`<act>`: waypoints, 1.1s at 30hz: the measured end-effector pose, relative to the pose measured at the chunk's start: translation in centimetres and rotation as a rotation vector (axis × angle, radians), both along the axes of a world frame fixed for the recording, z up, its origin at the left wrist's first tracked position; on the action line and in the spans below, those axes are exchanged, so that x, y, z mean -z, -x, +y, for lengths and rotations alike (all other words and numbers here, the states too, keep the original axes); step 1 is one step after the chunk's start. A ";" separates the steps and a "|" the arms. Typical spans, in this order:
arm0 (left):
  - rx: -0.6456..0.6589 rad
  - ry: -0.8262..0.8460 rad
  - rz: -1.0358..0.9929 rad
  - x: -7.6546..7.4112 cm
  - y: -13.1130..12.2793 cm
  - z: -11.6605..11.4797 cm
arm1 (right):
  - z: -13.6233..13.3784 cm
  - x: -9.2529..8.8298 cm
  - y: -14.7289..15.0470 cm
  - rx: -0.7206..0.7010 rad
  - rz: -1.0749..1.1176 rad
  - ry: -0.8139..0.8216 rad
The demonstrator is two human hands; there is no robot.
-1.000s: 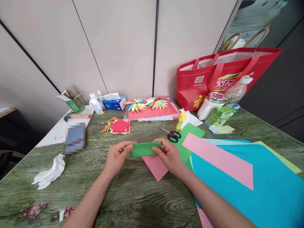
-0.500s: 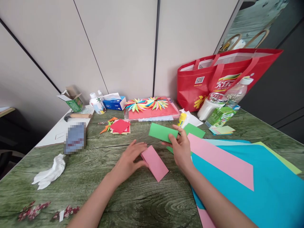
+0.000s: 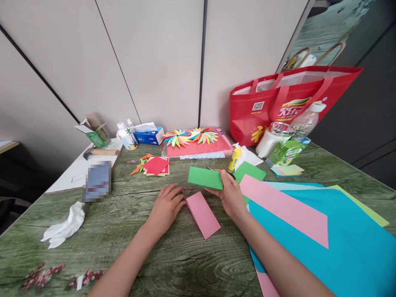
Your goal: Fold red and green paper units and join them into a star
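Observation:
My right hand (image 3: 231, 197) grips a folded green paper (image 3: 204, 177) by its right end and holds it just above the table. My left hand (image 3: 167, 207) lies flat on the table with its fingers stretched out, fingertips touching the upper left edge of a folded pink paper (image 3: 203, 214). The pink paper lies flat between my two hands. Black scissors are mostly hidden behind the green paper and my right hand.
Large blue (image 3: 324, 251), pink (image 3: 284, 210) and green sheets cover the right side. At the back stand a red bag (image 3: 284, 103), paper stars (image 3: 190, 136) on red sheets, a glue stick (image 3: 234, 159), a tissue box (image 3: 148, 134) and bottles. A crumpled tissue (image 3: 63, 225) lies left.
Both hands held the green paper a second ago. The left hand let go and came down beside the pink paper. The right hand carried the green paper up and right, then slightly back left.

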State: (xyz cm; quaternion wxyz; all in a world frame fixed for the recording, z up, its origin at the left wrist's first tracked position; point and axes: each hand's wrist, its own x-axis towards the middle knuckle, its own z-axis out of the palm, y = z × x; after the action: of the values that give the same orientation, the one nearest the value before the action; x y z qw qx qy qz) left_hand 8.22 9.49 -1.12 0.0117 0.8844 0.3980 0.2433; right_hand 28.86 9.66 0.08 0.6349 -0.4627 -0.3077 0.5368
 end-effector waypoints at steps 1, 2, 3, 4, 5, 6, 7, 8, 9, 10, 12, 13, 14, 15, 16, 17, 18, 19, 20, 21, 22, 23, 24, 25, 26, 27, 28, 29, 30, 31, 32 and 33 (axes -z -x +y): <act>-0.011 -0.004 -0.021 0.0 0.1 0.0 | 0.0 0.0 0.0 -0.008 0.027 0.001; 0.002 0.001 -0.035 -0.1 0.1 0.0 | 0.0 -0.1 0.0 -0.017 0.062 -0.001; 0.037 0.015 -0.033 -0.2 0.1 0.0 | 0.1 -0.1 0.0 -0.026 0.104 -0.004; 0.086 0.033 -0.017 -0.3 0.0 -0.2 | 0.1 -0.1 0.0 -0.035 0.146 -0.005; 0.139 0.052 0.010 -0.5 -0.2 -0.4 | 0.1 0.0 0.0 -0.044 0.182 -0.003; 0.187 0.064 0.039 -0.6 -0.4 -0.6 | 0.2 0.0 -0.1 -0.048 0.207 -0.001; 0.221 0.069 0.061 -0.7 -0.6 -0.8 | 0.2 0.1 -0.1 -0.049 0.216 -0.001; 0.242 0.068 0.074 -0.8 -0.7 -1.0 | 0.2 0.2 -0.2 -0.052 0.210 -0.005; 0.254 0.060 0.076 -0.9 -0.9 -1.1 | 0.2 0.4 -0.2 -0.057 0.193 -0.015; 0.261 0.049 0.069 -0.9 -1.0 -1.2 | 0.2 0.5 -0.2 -0.065 0.174 -0.028; 0.265 0.034 0.050 -0.8 -1.1 -1.3 | 0.1 0.6 -0.1 -0.079 0.141 -0.052; 0.264 0.028 0.038 -0.8 -1.1 -1.2 | 0.0 0.6 -0.1 -0.080 0.131 -0.061; 0.266 0.019 0.024 -0.7 -1.1 -1.2 | 0.0 0.6 0.0 -0.070 0.125 -0.074; 0.269 0.006 0.007 -0.5 -1.1 -1.1 | 0.0 0.4 0.0 -0.038 0.123 -0.092; 0.272 -0.015 -0.014 -0.4 -1.0 -1.1 | 0.1 0.2 -0.1 0.021 0.121 -0.115; 0.270 -0.046 -0.042 -0.3 -0.9 -1.0 | 0.2 0.0 -0.2 0.102 0.121 -0.140; 0.253 -0.087 -0.076 -0.2 -0.8 -1.0 | 0.3 -0.3 -0.4 0.200 0.127 -0.168; 0.221 -0.134 -0.113 -0.2 -0.7 -1.0 | 0.5 -0.5 -0.7 0.296 0.139 -0.192; 0.172 -0.185 -0.152 -0.3 -0.6 -1.0 | 0.7 -0.7 -1.0 0.384 0.153 -0.207; 0.109 -0.243 -0.190 -0.4 -0.4 -1.0 | 0.8 -0.9 -1.4 0.459 0.167 -0.213; 0.042 -0.306 -0.225 -0.6 -0.2 -0.9 | 0.9 -1.0 -1.8 0.519 0.181 -0.210; -0.019 -0.367 -0.253 -0.7 0.0 -0.9 | 1.0 -1.1 -2.1 0.568 0.193 -0.201; -0.069 -0.423 -0.273 -0.9 0.2 -0.8 | 1.1 -1.1 -2.4 0.610 0.201 -0.193; -0.109 -0.467 -0.285 -1.0 0.4 -0.6 | 1.1 -1.1 -2.7 0.642 0.204 -0.190; -0.138 -0.495 -0.289 -1.0 0.5 -0.5 | 1.2 -1.1 -2.9 0.668 0.205 -0.203; -0.158 -0.500 -0.281 -0.9 0.7 -0.3 | 1.2 -1.0 -3.1 0.684 0.202 -0.231; -0.171 -0.482 -0.263 -0.7 0.8 -0.1 | 1.3 -1.0 -3.2 0.699 0.192 -0.266; -0.174 -0.451 -0.240 -0.4 0.8 0.1 | 1.4 -0.9 -3.3 0.716 0.173 -0.297; -0.171 -0.405 -0.216 0.1 0.9 0.2 | 1.4 -0.9 -3.3 0.734 0.148 -0.315; -0.156 -0.353 -0.197 0.5 0.8 0.3 | 1.5 -0.7 -3.3 0.750 0.124 -0.322; -0.139 -0.302 -0.192 0.9 0.8 0.4 | 1.6 -0.6 -3.3 0.762 0.103 -0.321; -0.136 -0.253 -0.209 1.3 0.7 0.4 | 1.7 -0.4 -3.2 0.768 0.089 -0.318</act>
State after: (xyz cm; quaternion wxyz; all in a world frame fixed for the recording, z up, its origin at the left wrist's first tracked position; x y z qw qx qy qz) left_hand 7.55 9.92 -2.42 -0.0747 0.8198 0.4197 0.3824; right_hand 32.09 11.40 0.44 0.8652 -0.4162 -0.1641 0.2262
